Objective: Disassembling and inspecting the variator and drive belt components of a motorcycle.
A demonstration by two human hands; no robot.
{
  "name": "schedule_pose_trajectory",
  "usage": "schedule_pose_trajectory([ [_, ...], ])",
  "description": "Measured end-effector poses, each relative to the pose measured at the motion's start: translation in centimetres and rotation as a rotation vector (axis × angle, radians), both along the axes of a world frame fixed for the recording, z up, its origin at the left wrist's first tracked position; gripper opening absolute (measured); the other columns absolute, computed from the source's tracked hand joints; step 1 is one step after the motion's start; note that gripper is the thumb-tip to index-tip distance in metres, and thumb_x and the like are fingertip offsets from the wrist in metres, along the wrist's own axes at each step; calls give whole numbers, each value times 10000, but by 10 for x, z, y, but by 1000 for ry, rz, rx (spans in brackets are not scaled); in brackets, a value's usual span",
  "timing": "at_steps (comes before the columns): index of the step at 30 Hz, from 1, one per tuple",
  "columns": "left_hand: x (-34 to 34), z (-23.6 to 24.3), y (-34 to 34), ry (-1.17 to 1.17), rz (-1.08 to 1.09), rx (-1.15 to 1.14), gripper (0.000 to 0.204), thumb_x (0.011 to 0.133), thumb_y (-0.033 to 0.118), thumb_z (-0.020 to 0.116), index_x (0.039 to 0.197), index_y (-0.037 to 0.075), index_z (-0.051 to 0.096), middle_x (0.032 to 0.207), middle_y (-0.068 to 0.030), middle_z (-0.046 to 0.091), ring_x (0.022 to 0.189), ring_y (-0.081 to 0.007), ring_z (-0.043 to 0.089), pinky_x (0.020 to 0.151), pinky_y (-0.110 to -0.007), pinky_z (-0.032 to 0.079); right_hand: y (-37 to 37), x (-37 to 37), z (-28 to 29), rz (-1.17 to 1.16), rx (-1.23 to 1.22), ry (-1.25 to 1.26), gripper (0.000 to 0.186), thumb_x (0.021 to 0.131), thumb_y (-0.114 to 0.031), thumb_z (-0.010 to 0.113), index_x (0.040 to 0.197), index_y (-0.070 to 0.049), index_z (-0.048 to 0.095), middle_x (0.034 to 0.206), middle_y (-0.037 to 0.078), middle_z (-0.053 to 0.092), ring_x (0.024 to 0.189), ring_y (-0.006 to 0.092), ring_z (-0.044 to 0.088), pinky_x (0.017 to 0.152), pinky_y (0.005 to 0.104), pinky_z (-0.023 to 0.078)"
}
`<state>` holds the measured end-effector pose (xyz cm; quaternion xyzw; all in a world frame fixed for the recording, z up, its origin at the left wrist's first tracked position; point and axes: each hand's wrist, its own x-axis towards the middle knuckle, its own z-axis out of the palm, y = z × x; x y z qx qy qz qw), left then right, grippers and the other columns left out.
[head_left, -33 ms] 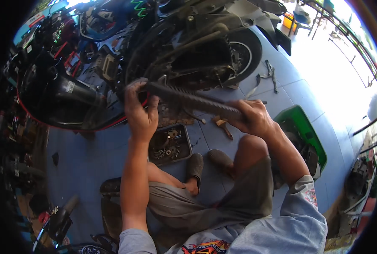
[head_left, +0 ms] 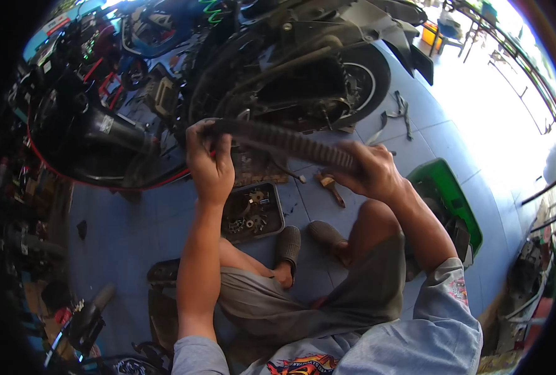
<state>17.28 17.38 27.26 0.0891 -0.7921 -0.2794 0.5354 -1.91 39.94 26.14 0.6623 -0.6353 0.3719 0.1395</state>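
A black ribbed drive belt (head_left: pixel 284 139) is stretched between my two hands, in front of a scooter (head_left: pixel 290 75) with its side opened up. My left hand (head_left: pixel 209 165) is closed round the belt's left end, thumb raised. At the other end, lower and to the right, my right hand (head_left: pixel 375 172) grips the belt with its fingers wrapped round it. The belt's ribs are slightly blurred. Below it on the floor, a dark tray (head_left: pixel 282 215) holds nuts, bolts and other small metal parts, and a paintbrush (head_left: pixel 332 189) lies to the tray's right.
On the right stands a green bin (head_left: pixel 456 194) with dark parts in it. Metal tools (head_left: pixel 404 115) lie near the rear wheel (head_left: pixel 375 87). A black body panel with a red edge (head_left: pixel 97 144) is at the left. My feet in clogs (head_left: pixel 287 247) rest on the blue tiles.
The belt has turned a little between my hands, so its ribbed face shows more broadly. Both hands keep their hold, nearly in the same place.
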Motion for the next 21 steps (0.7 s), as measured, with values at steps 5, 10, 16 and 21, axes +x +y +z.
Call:
schedule_pose_trajectory([
  [5,10,-22,-34,92,129,136,283,968,187,535,1170,-8,498,1021,-112,600,950,-193,598,836,-304,468,-38,29,21,182,-153,-370,556,740,-198,782,1186,-24,499,815,149,671,721,292,691,591,349,532],
  [10,27,-20,-42,-80,355,14,317,984,235,498,1163,-19,559,1052,-173,630,1000,-273,609,867,-363,470,-36,41,5,496,78,-613,460,816,-75,533,1253,51,465,864,148,662,785,195,676,714,296,513],
  [16,35,-10,-36,-79,325,14,309,986,232,490,1133,-24,580,1068,-169,637,984,-263,632,859,-344,484,-31,55,6,686,169,-1106,512,783,-49,548,1266,91,451,989,140,658,939,160,618,821,296,488],
  [21,37,-10,-35,-66,306,53,323,992,220,478,1171,-35,563,1080,-153,634,1004,-224,617,881,-318,472,-31,54,3,718,133,-1080,507,780,-39,552,1257,102,454,1004,148,655,947,166,619,837,296,481],
])
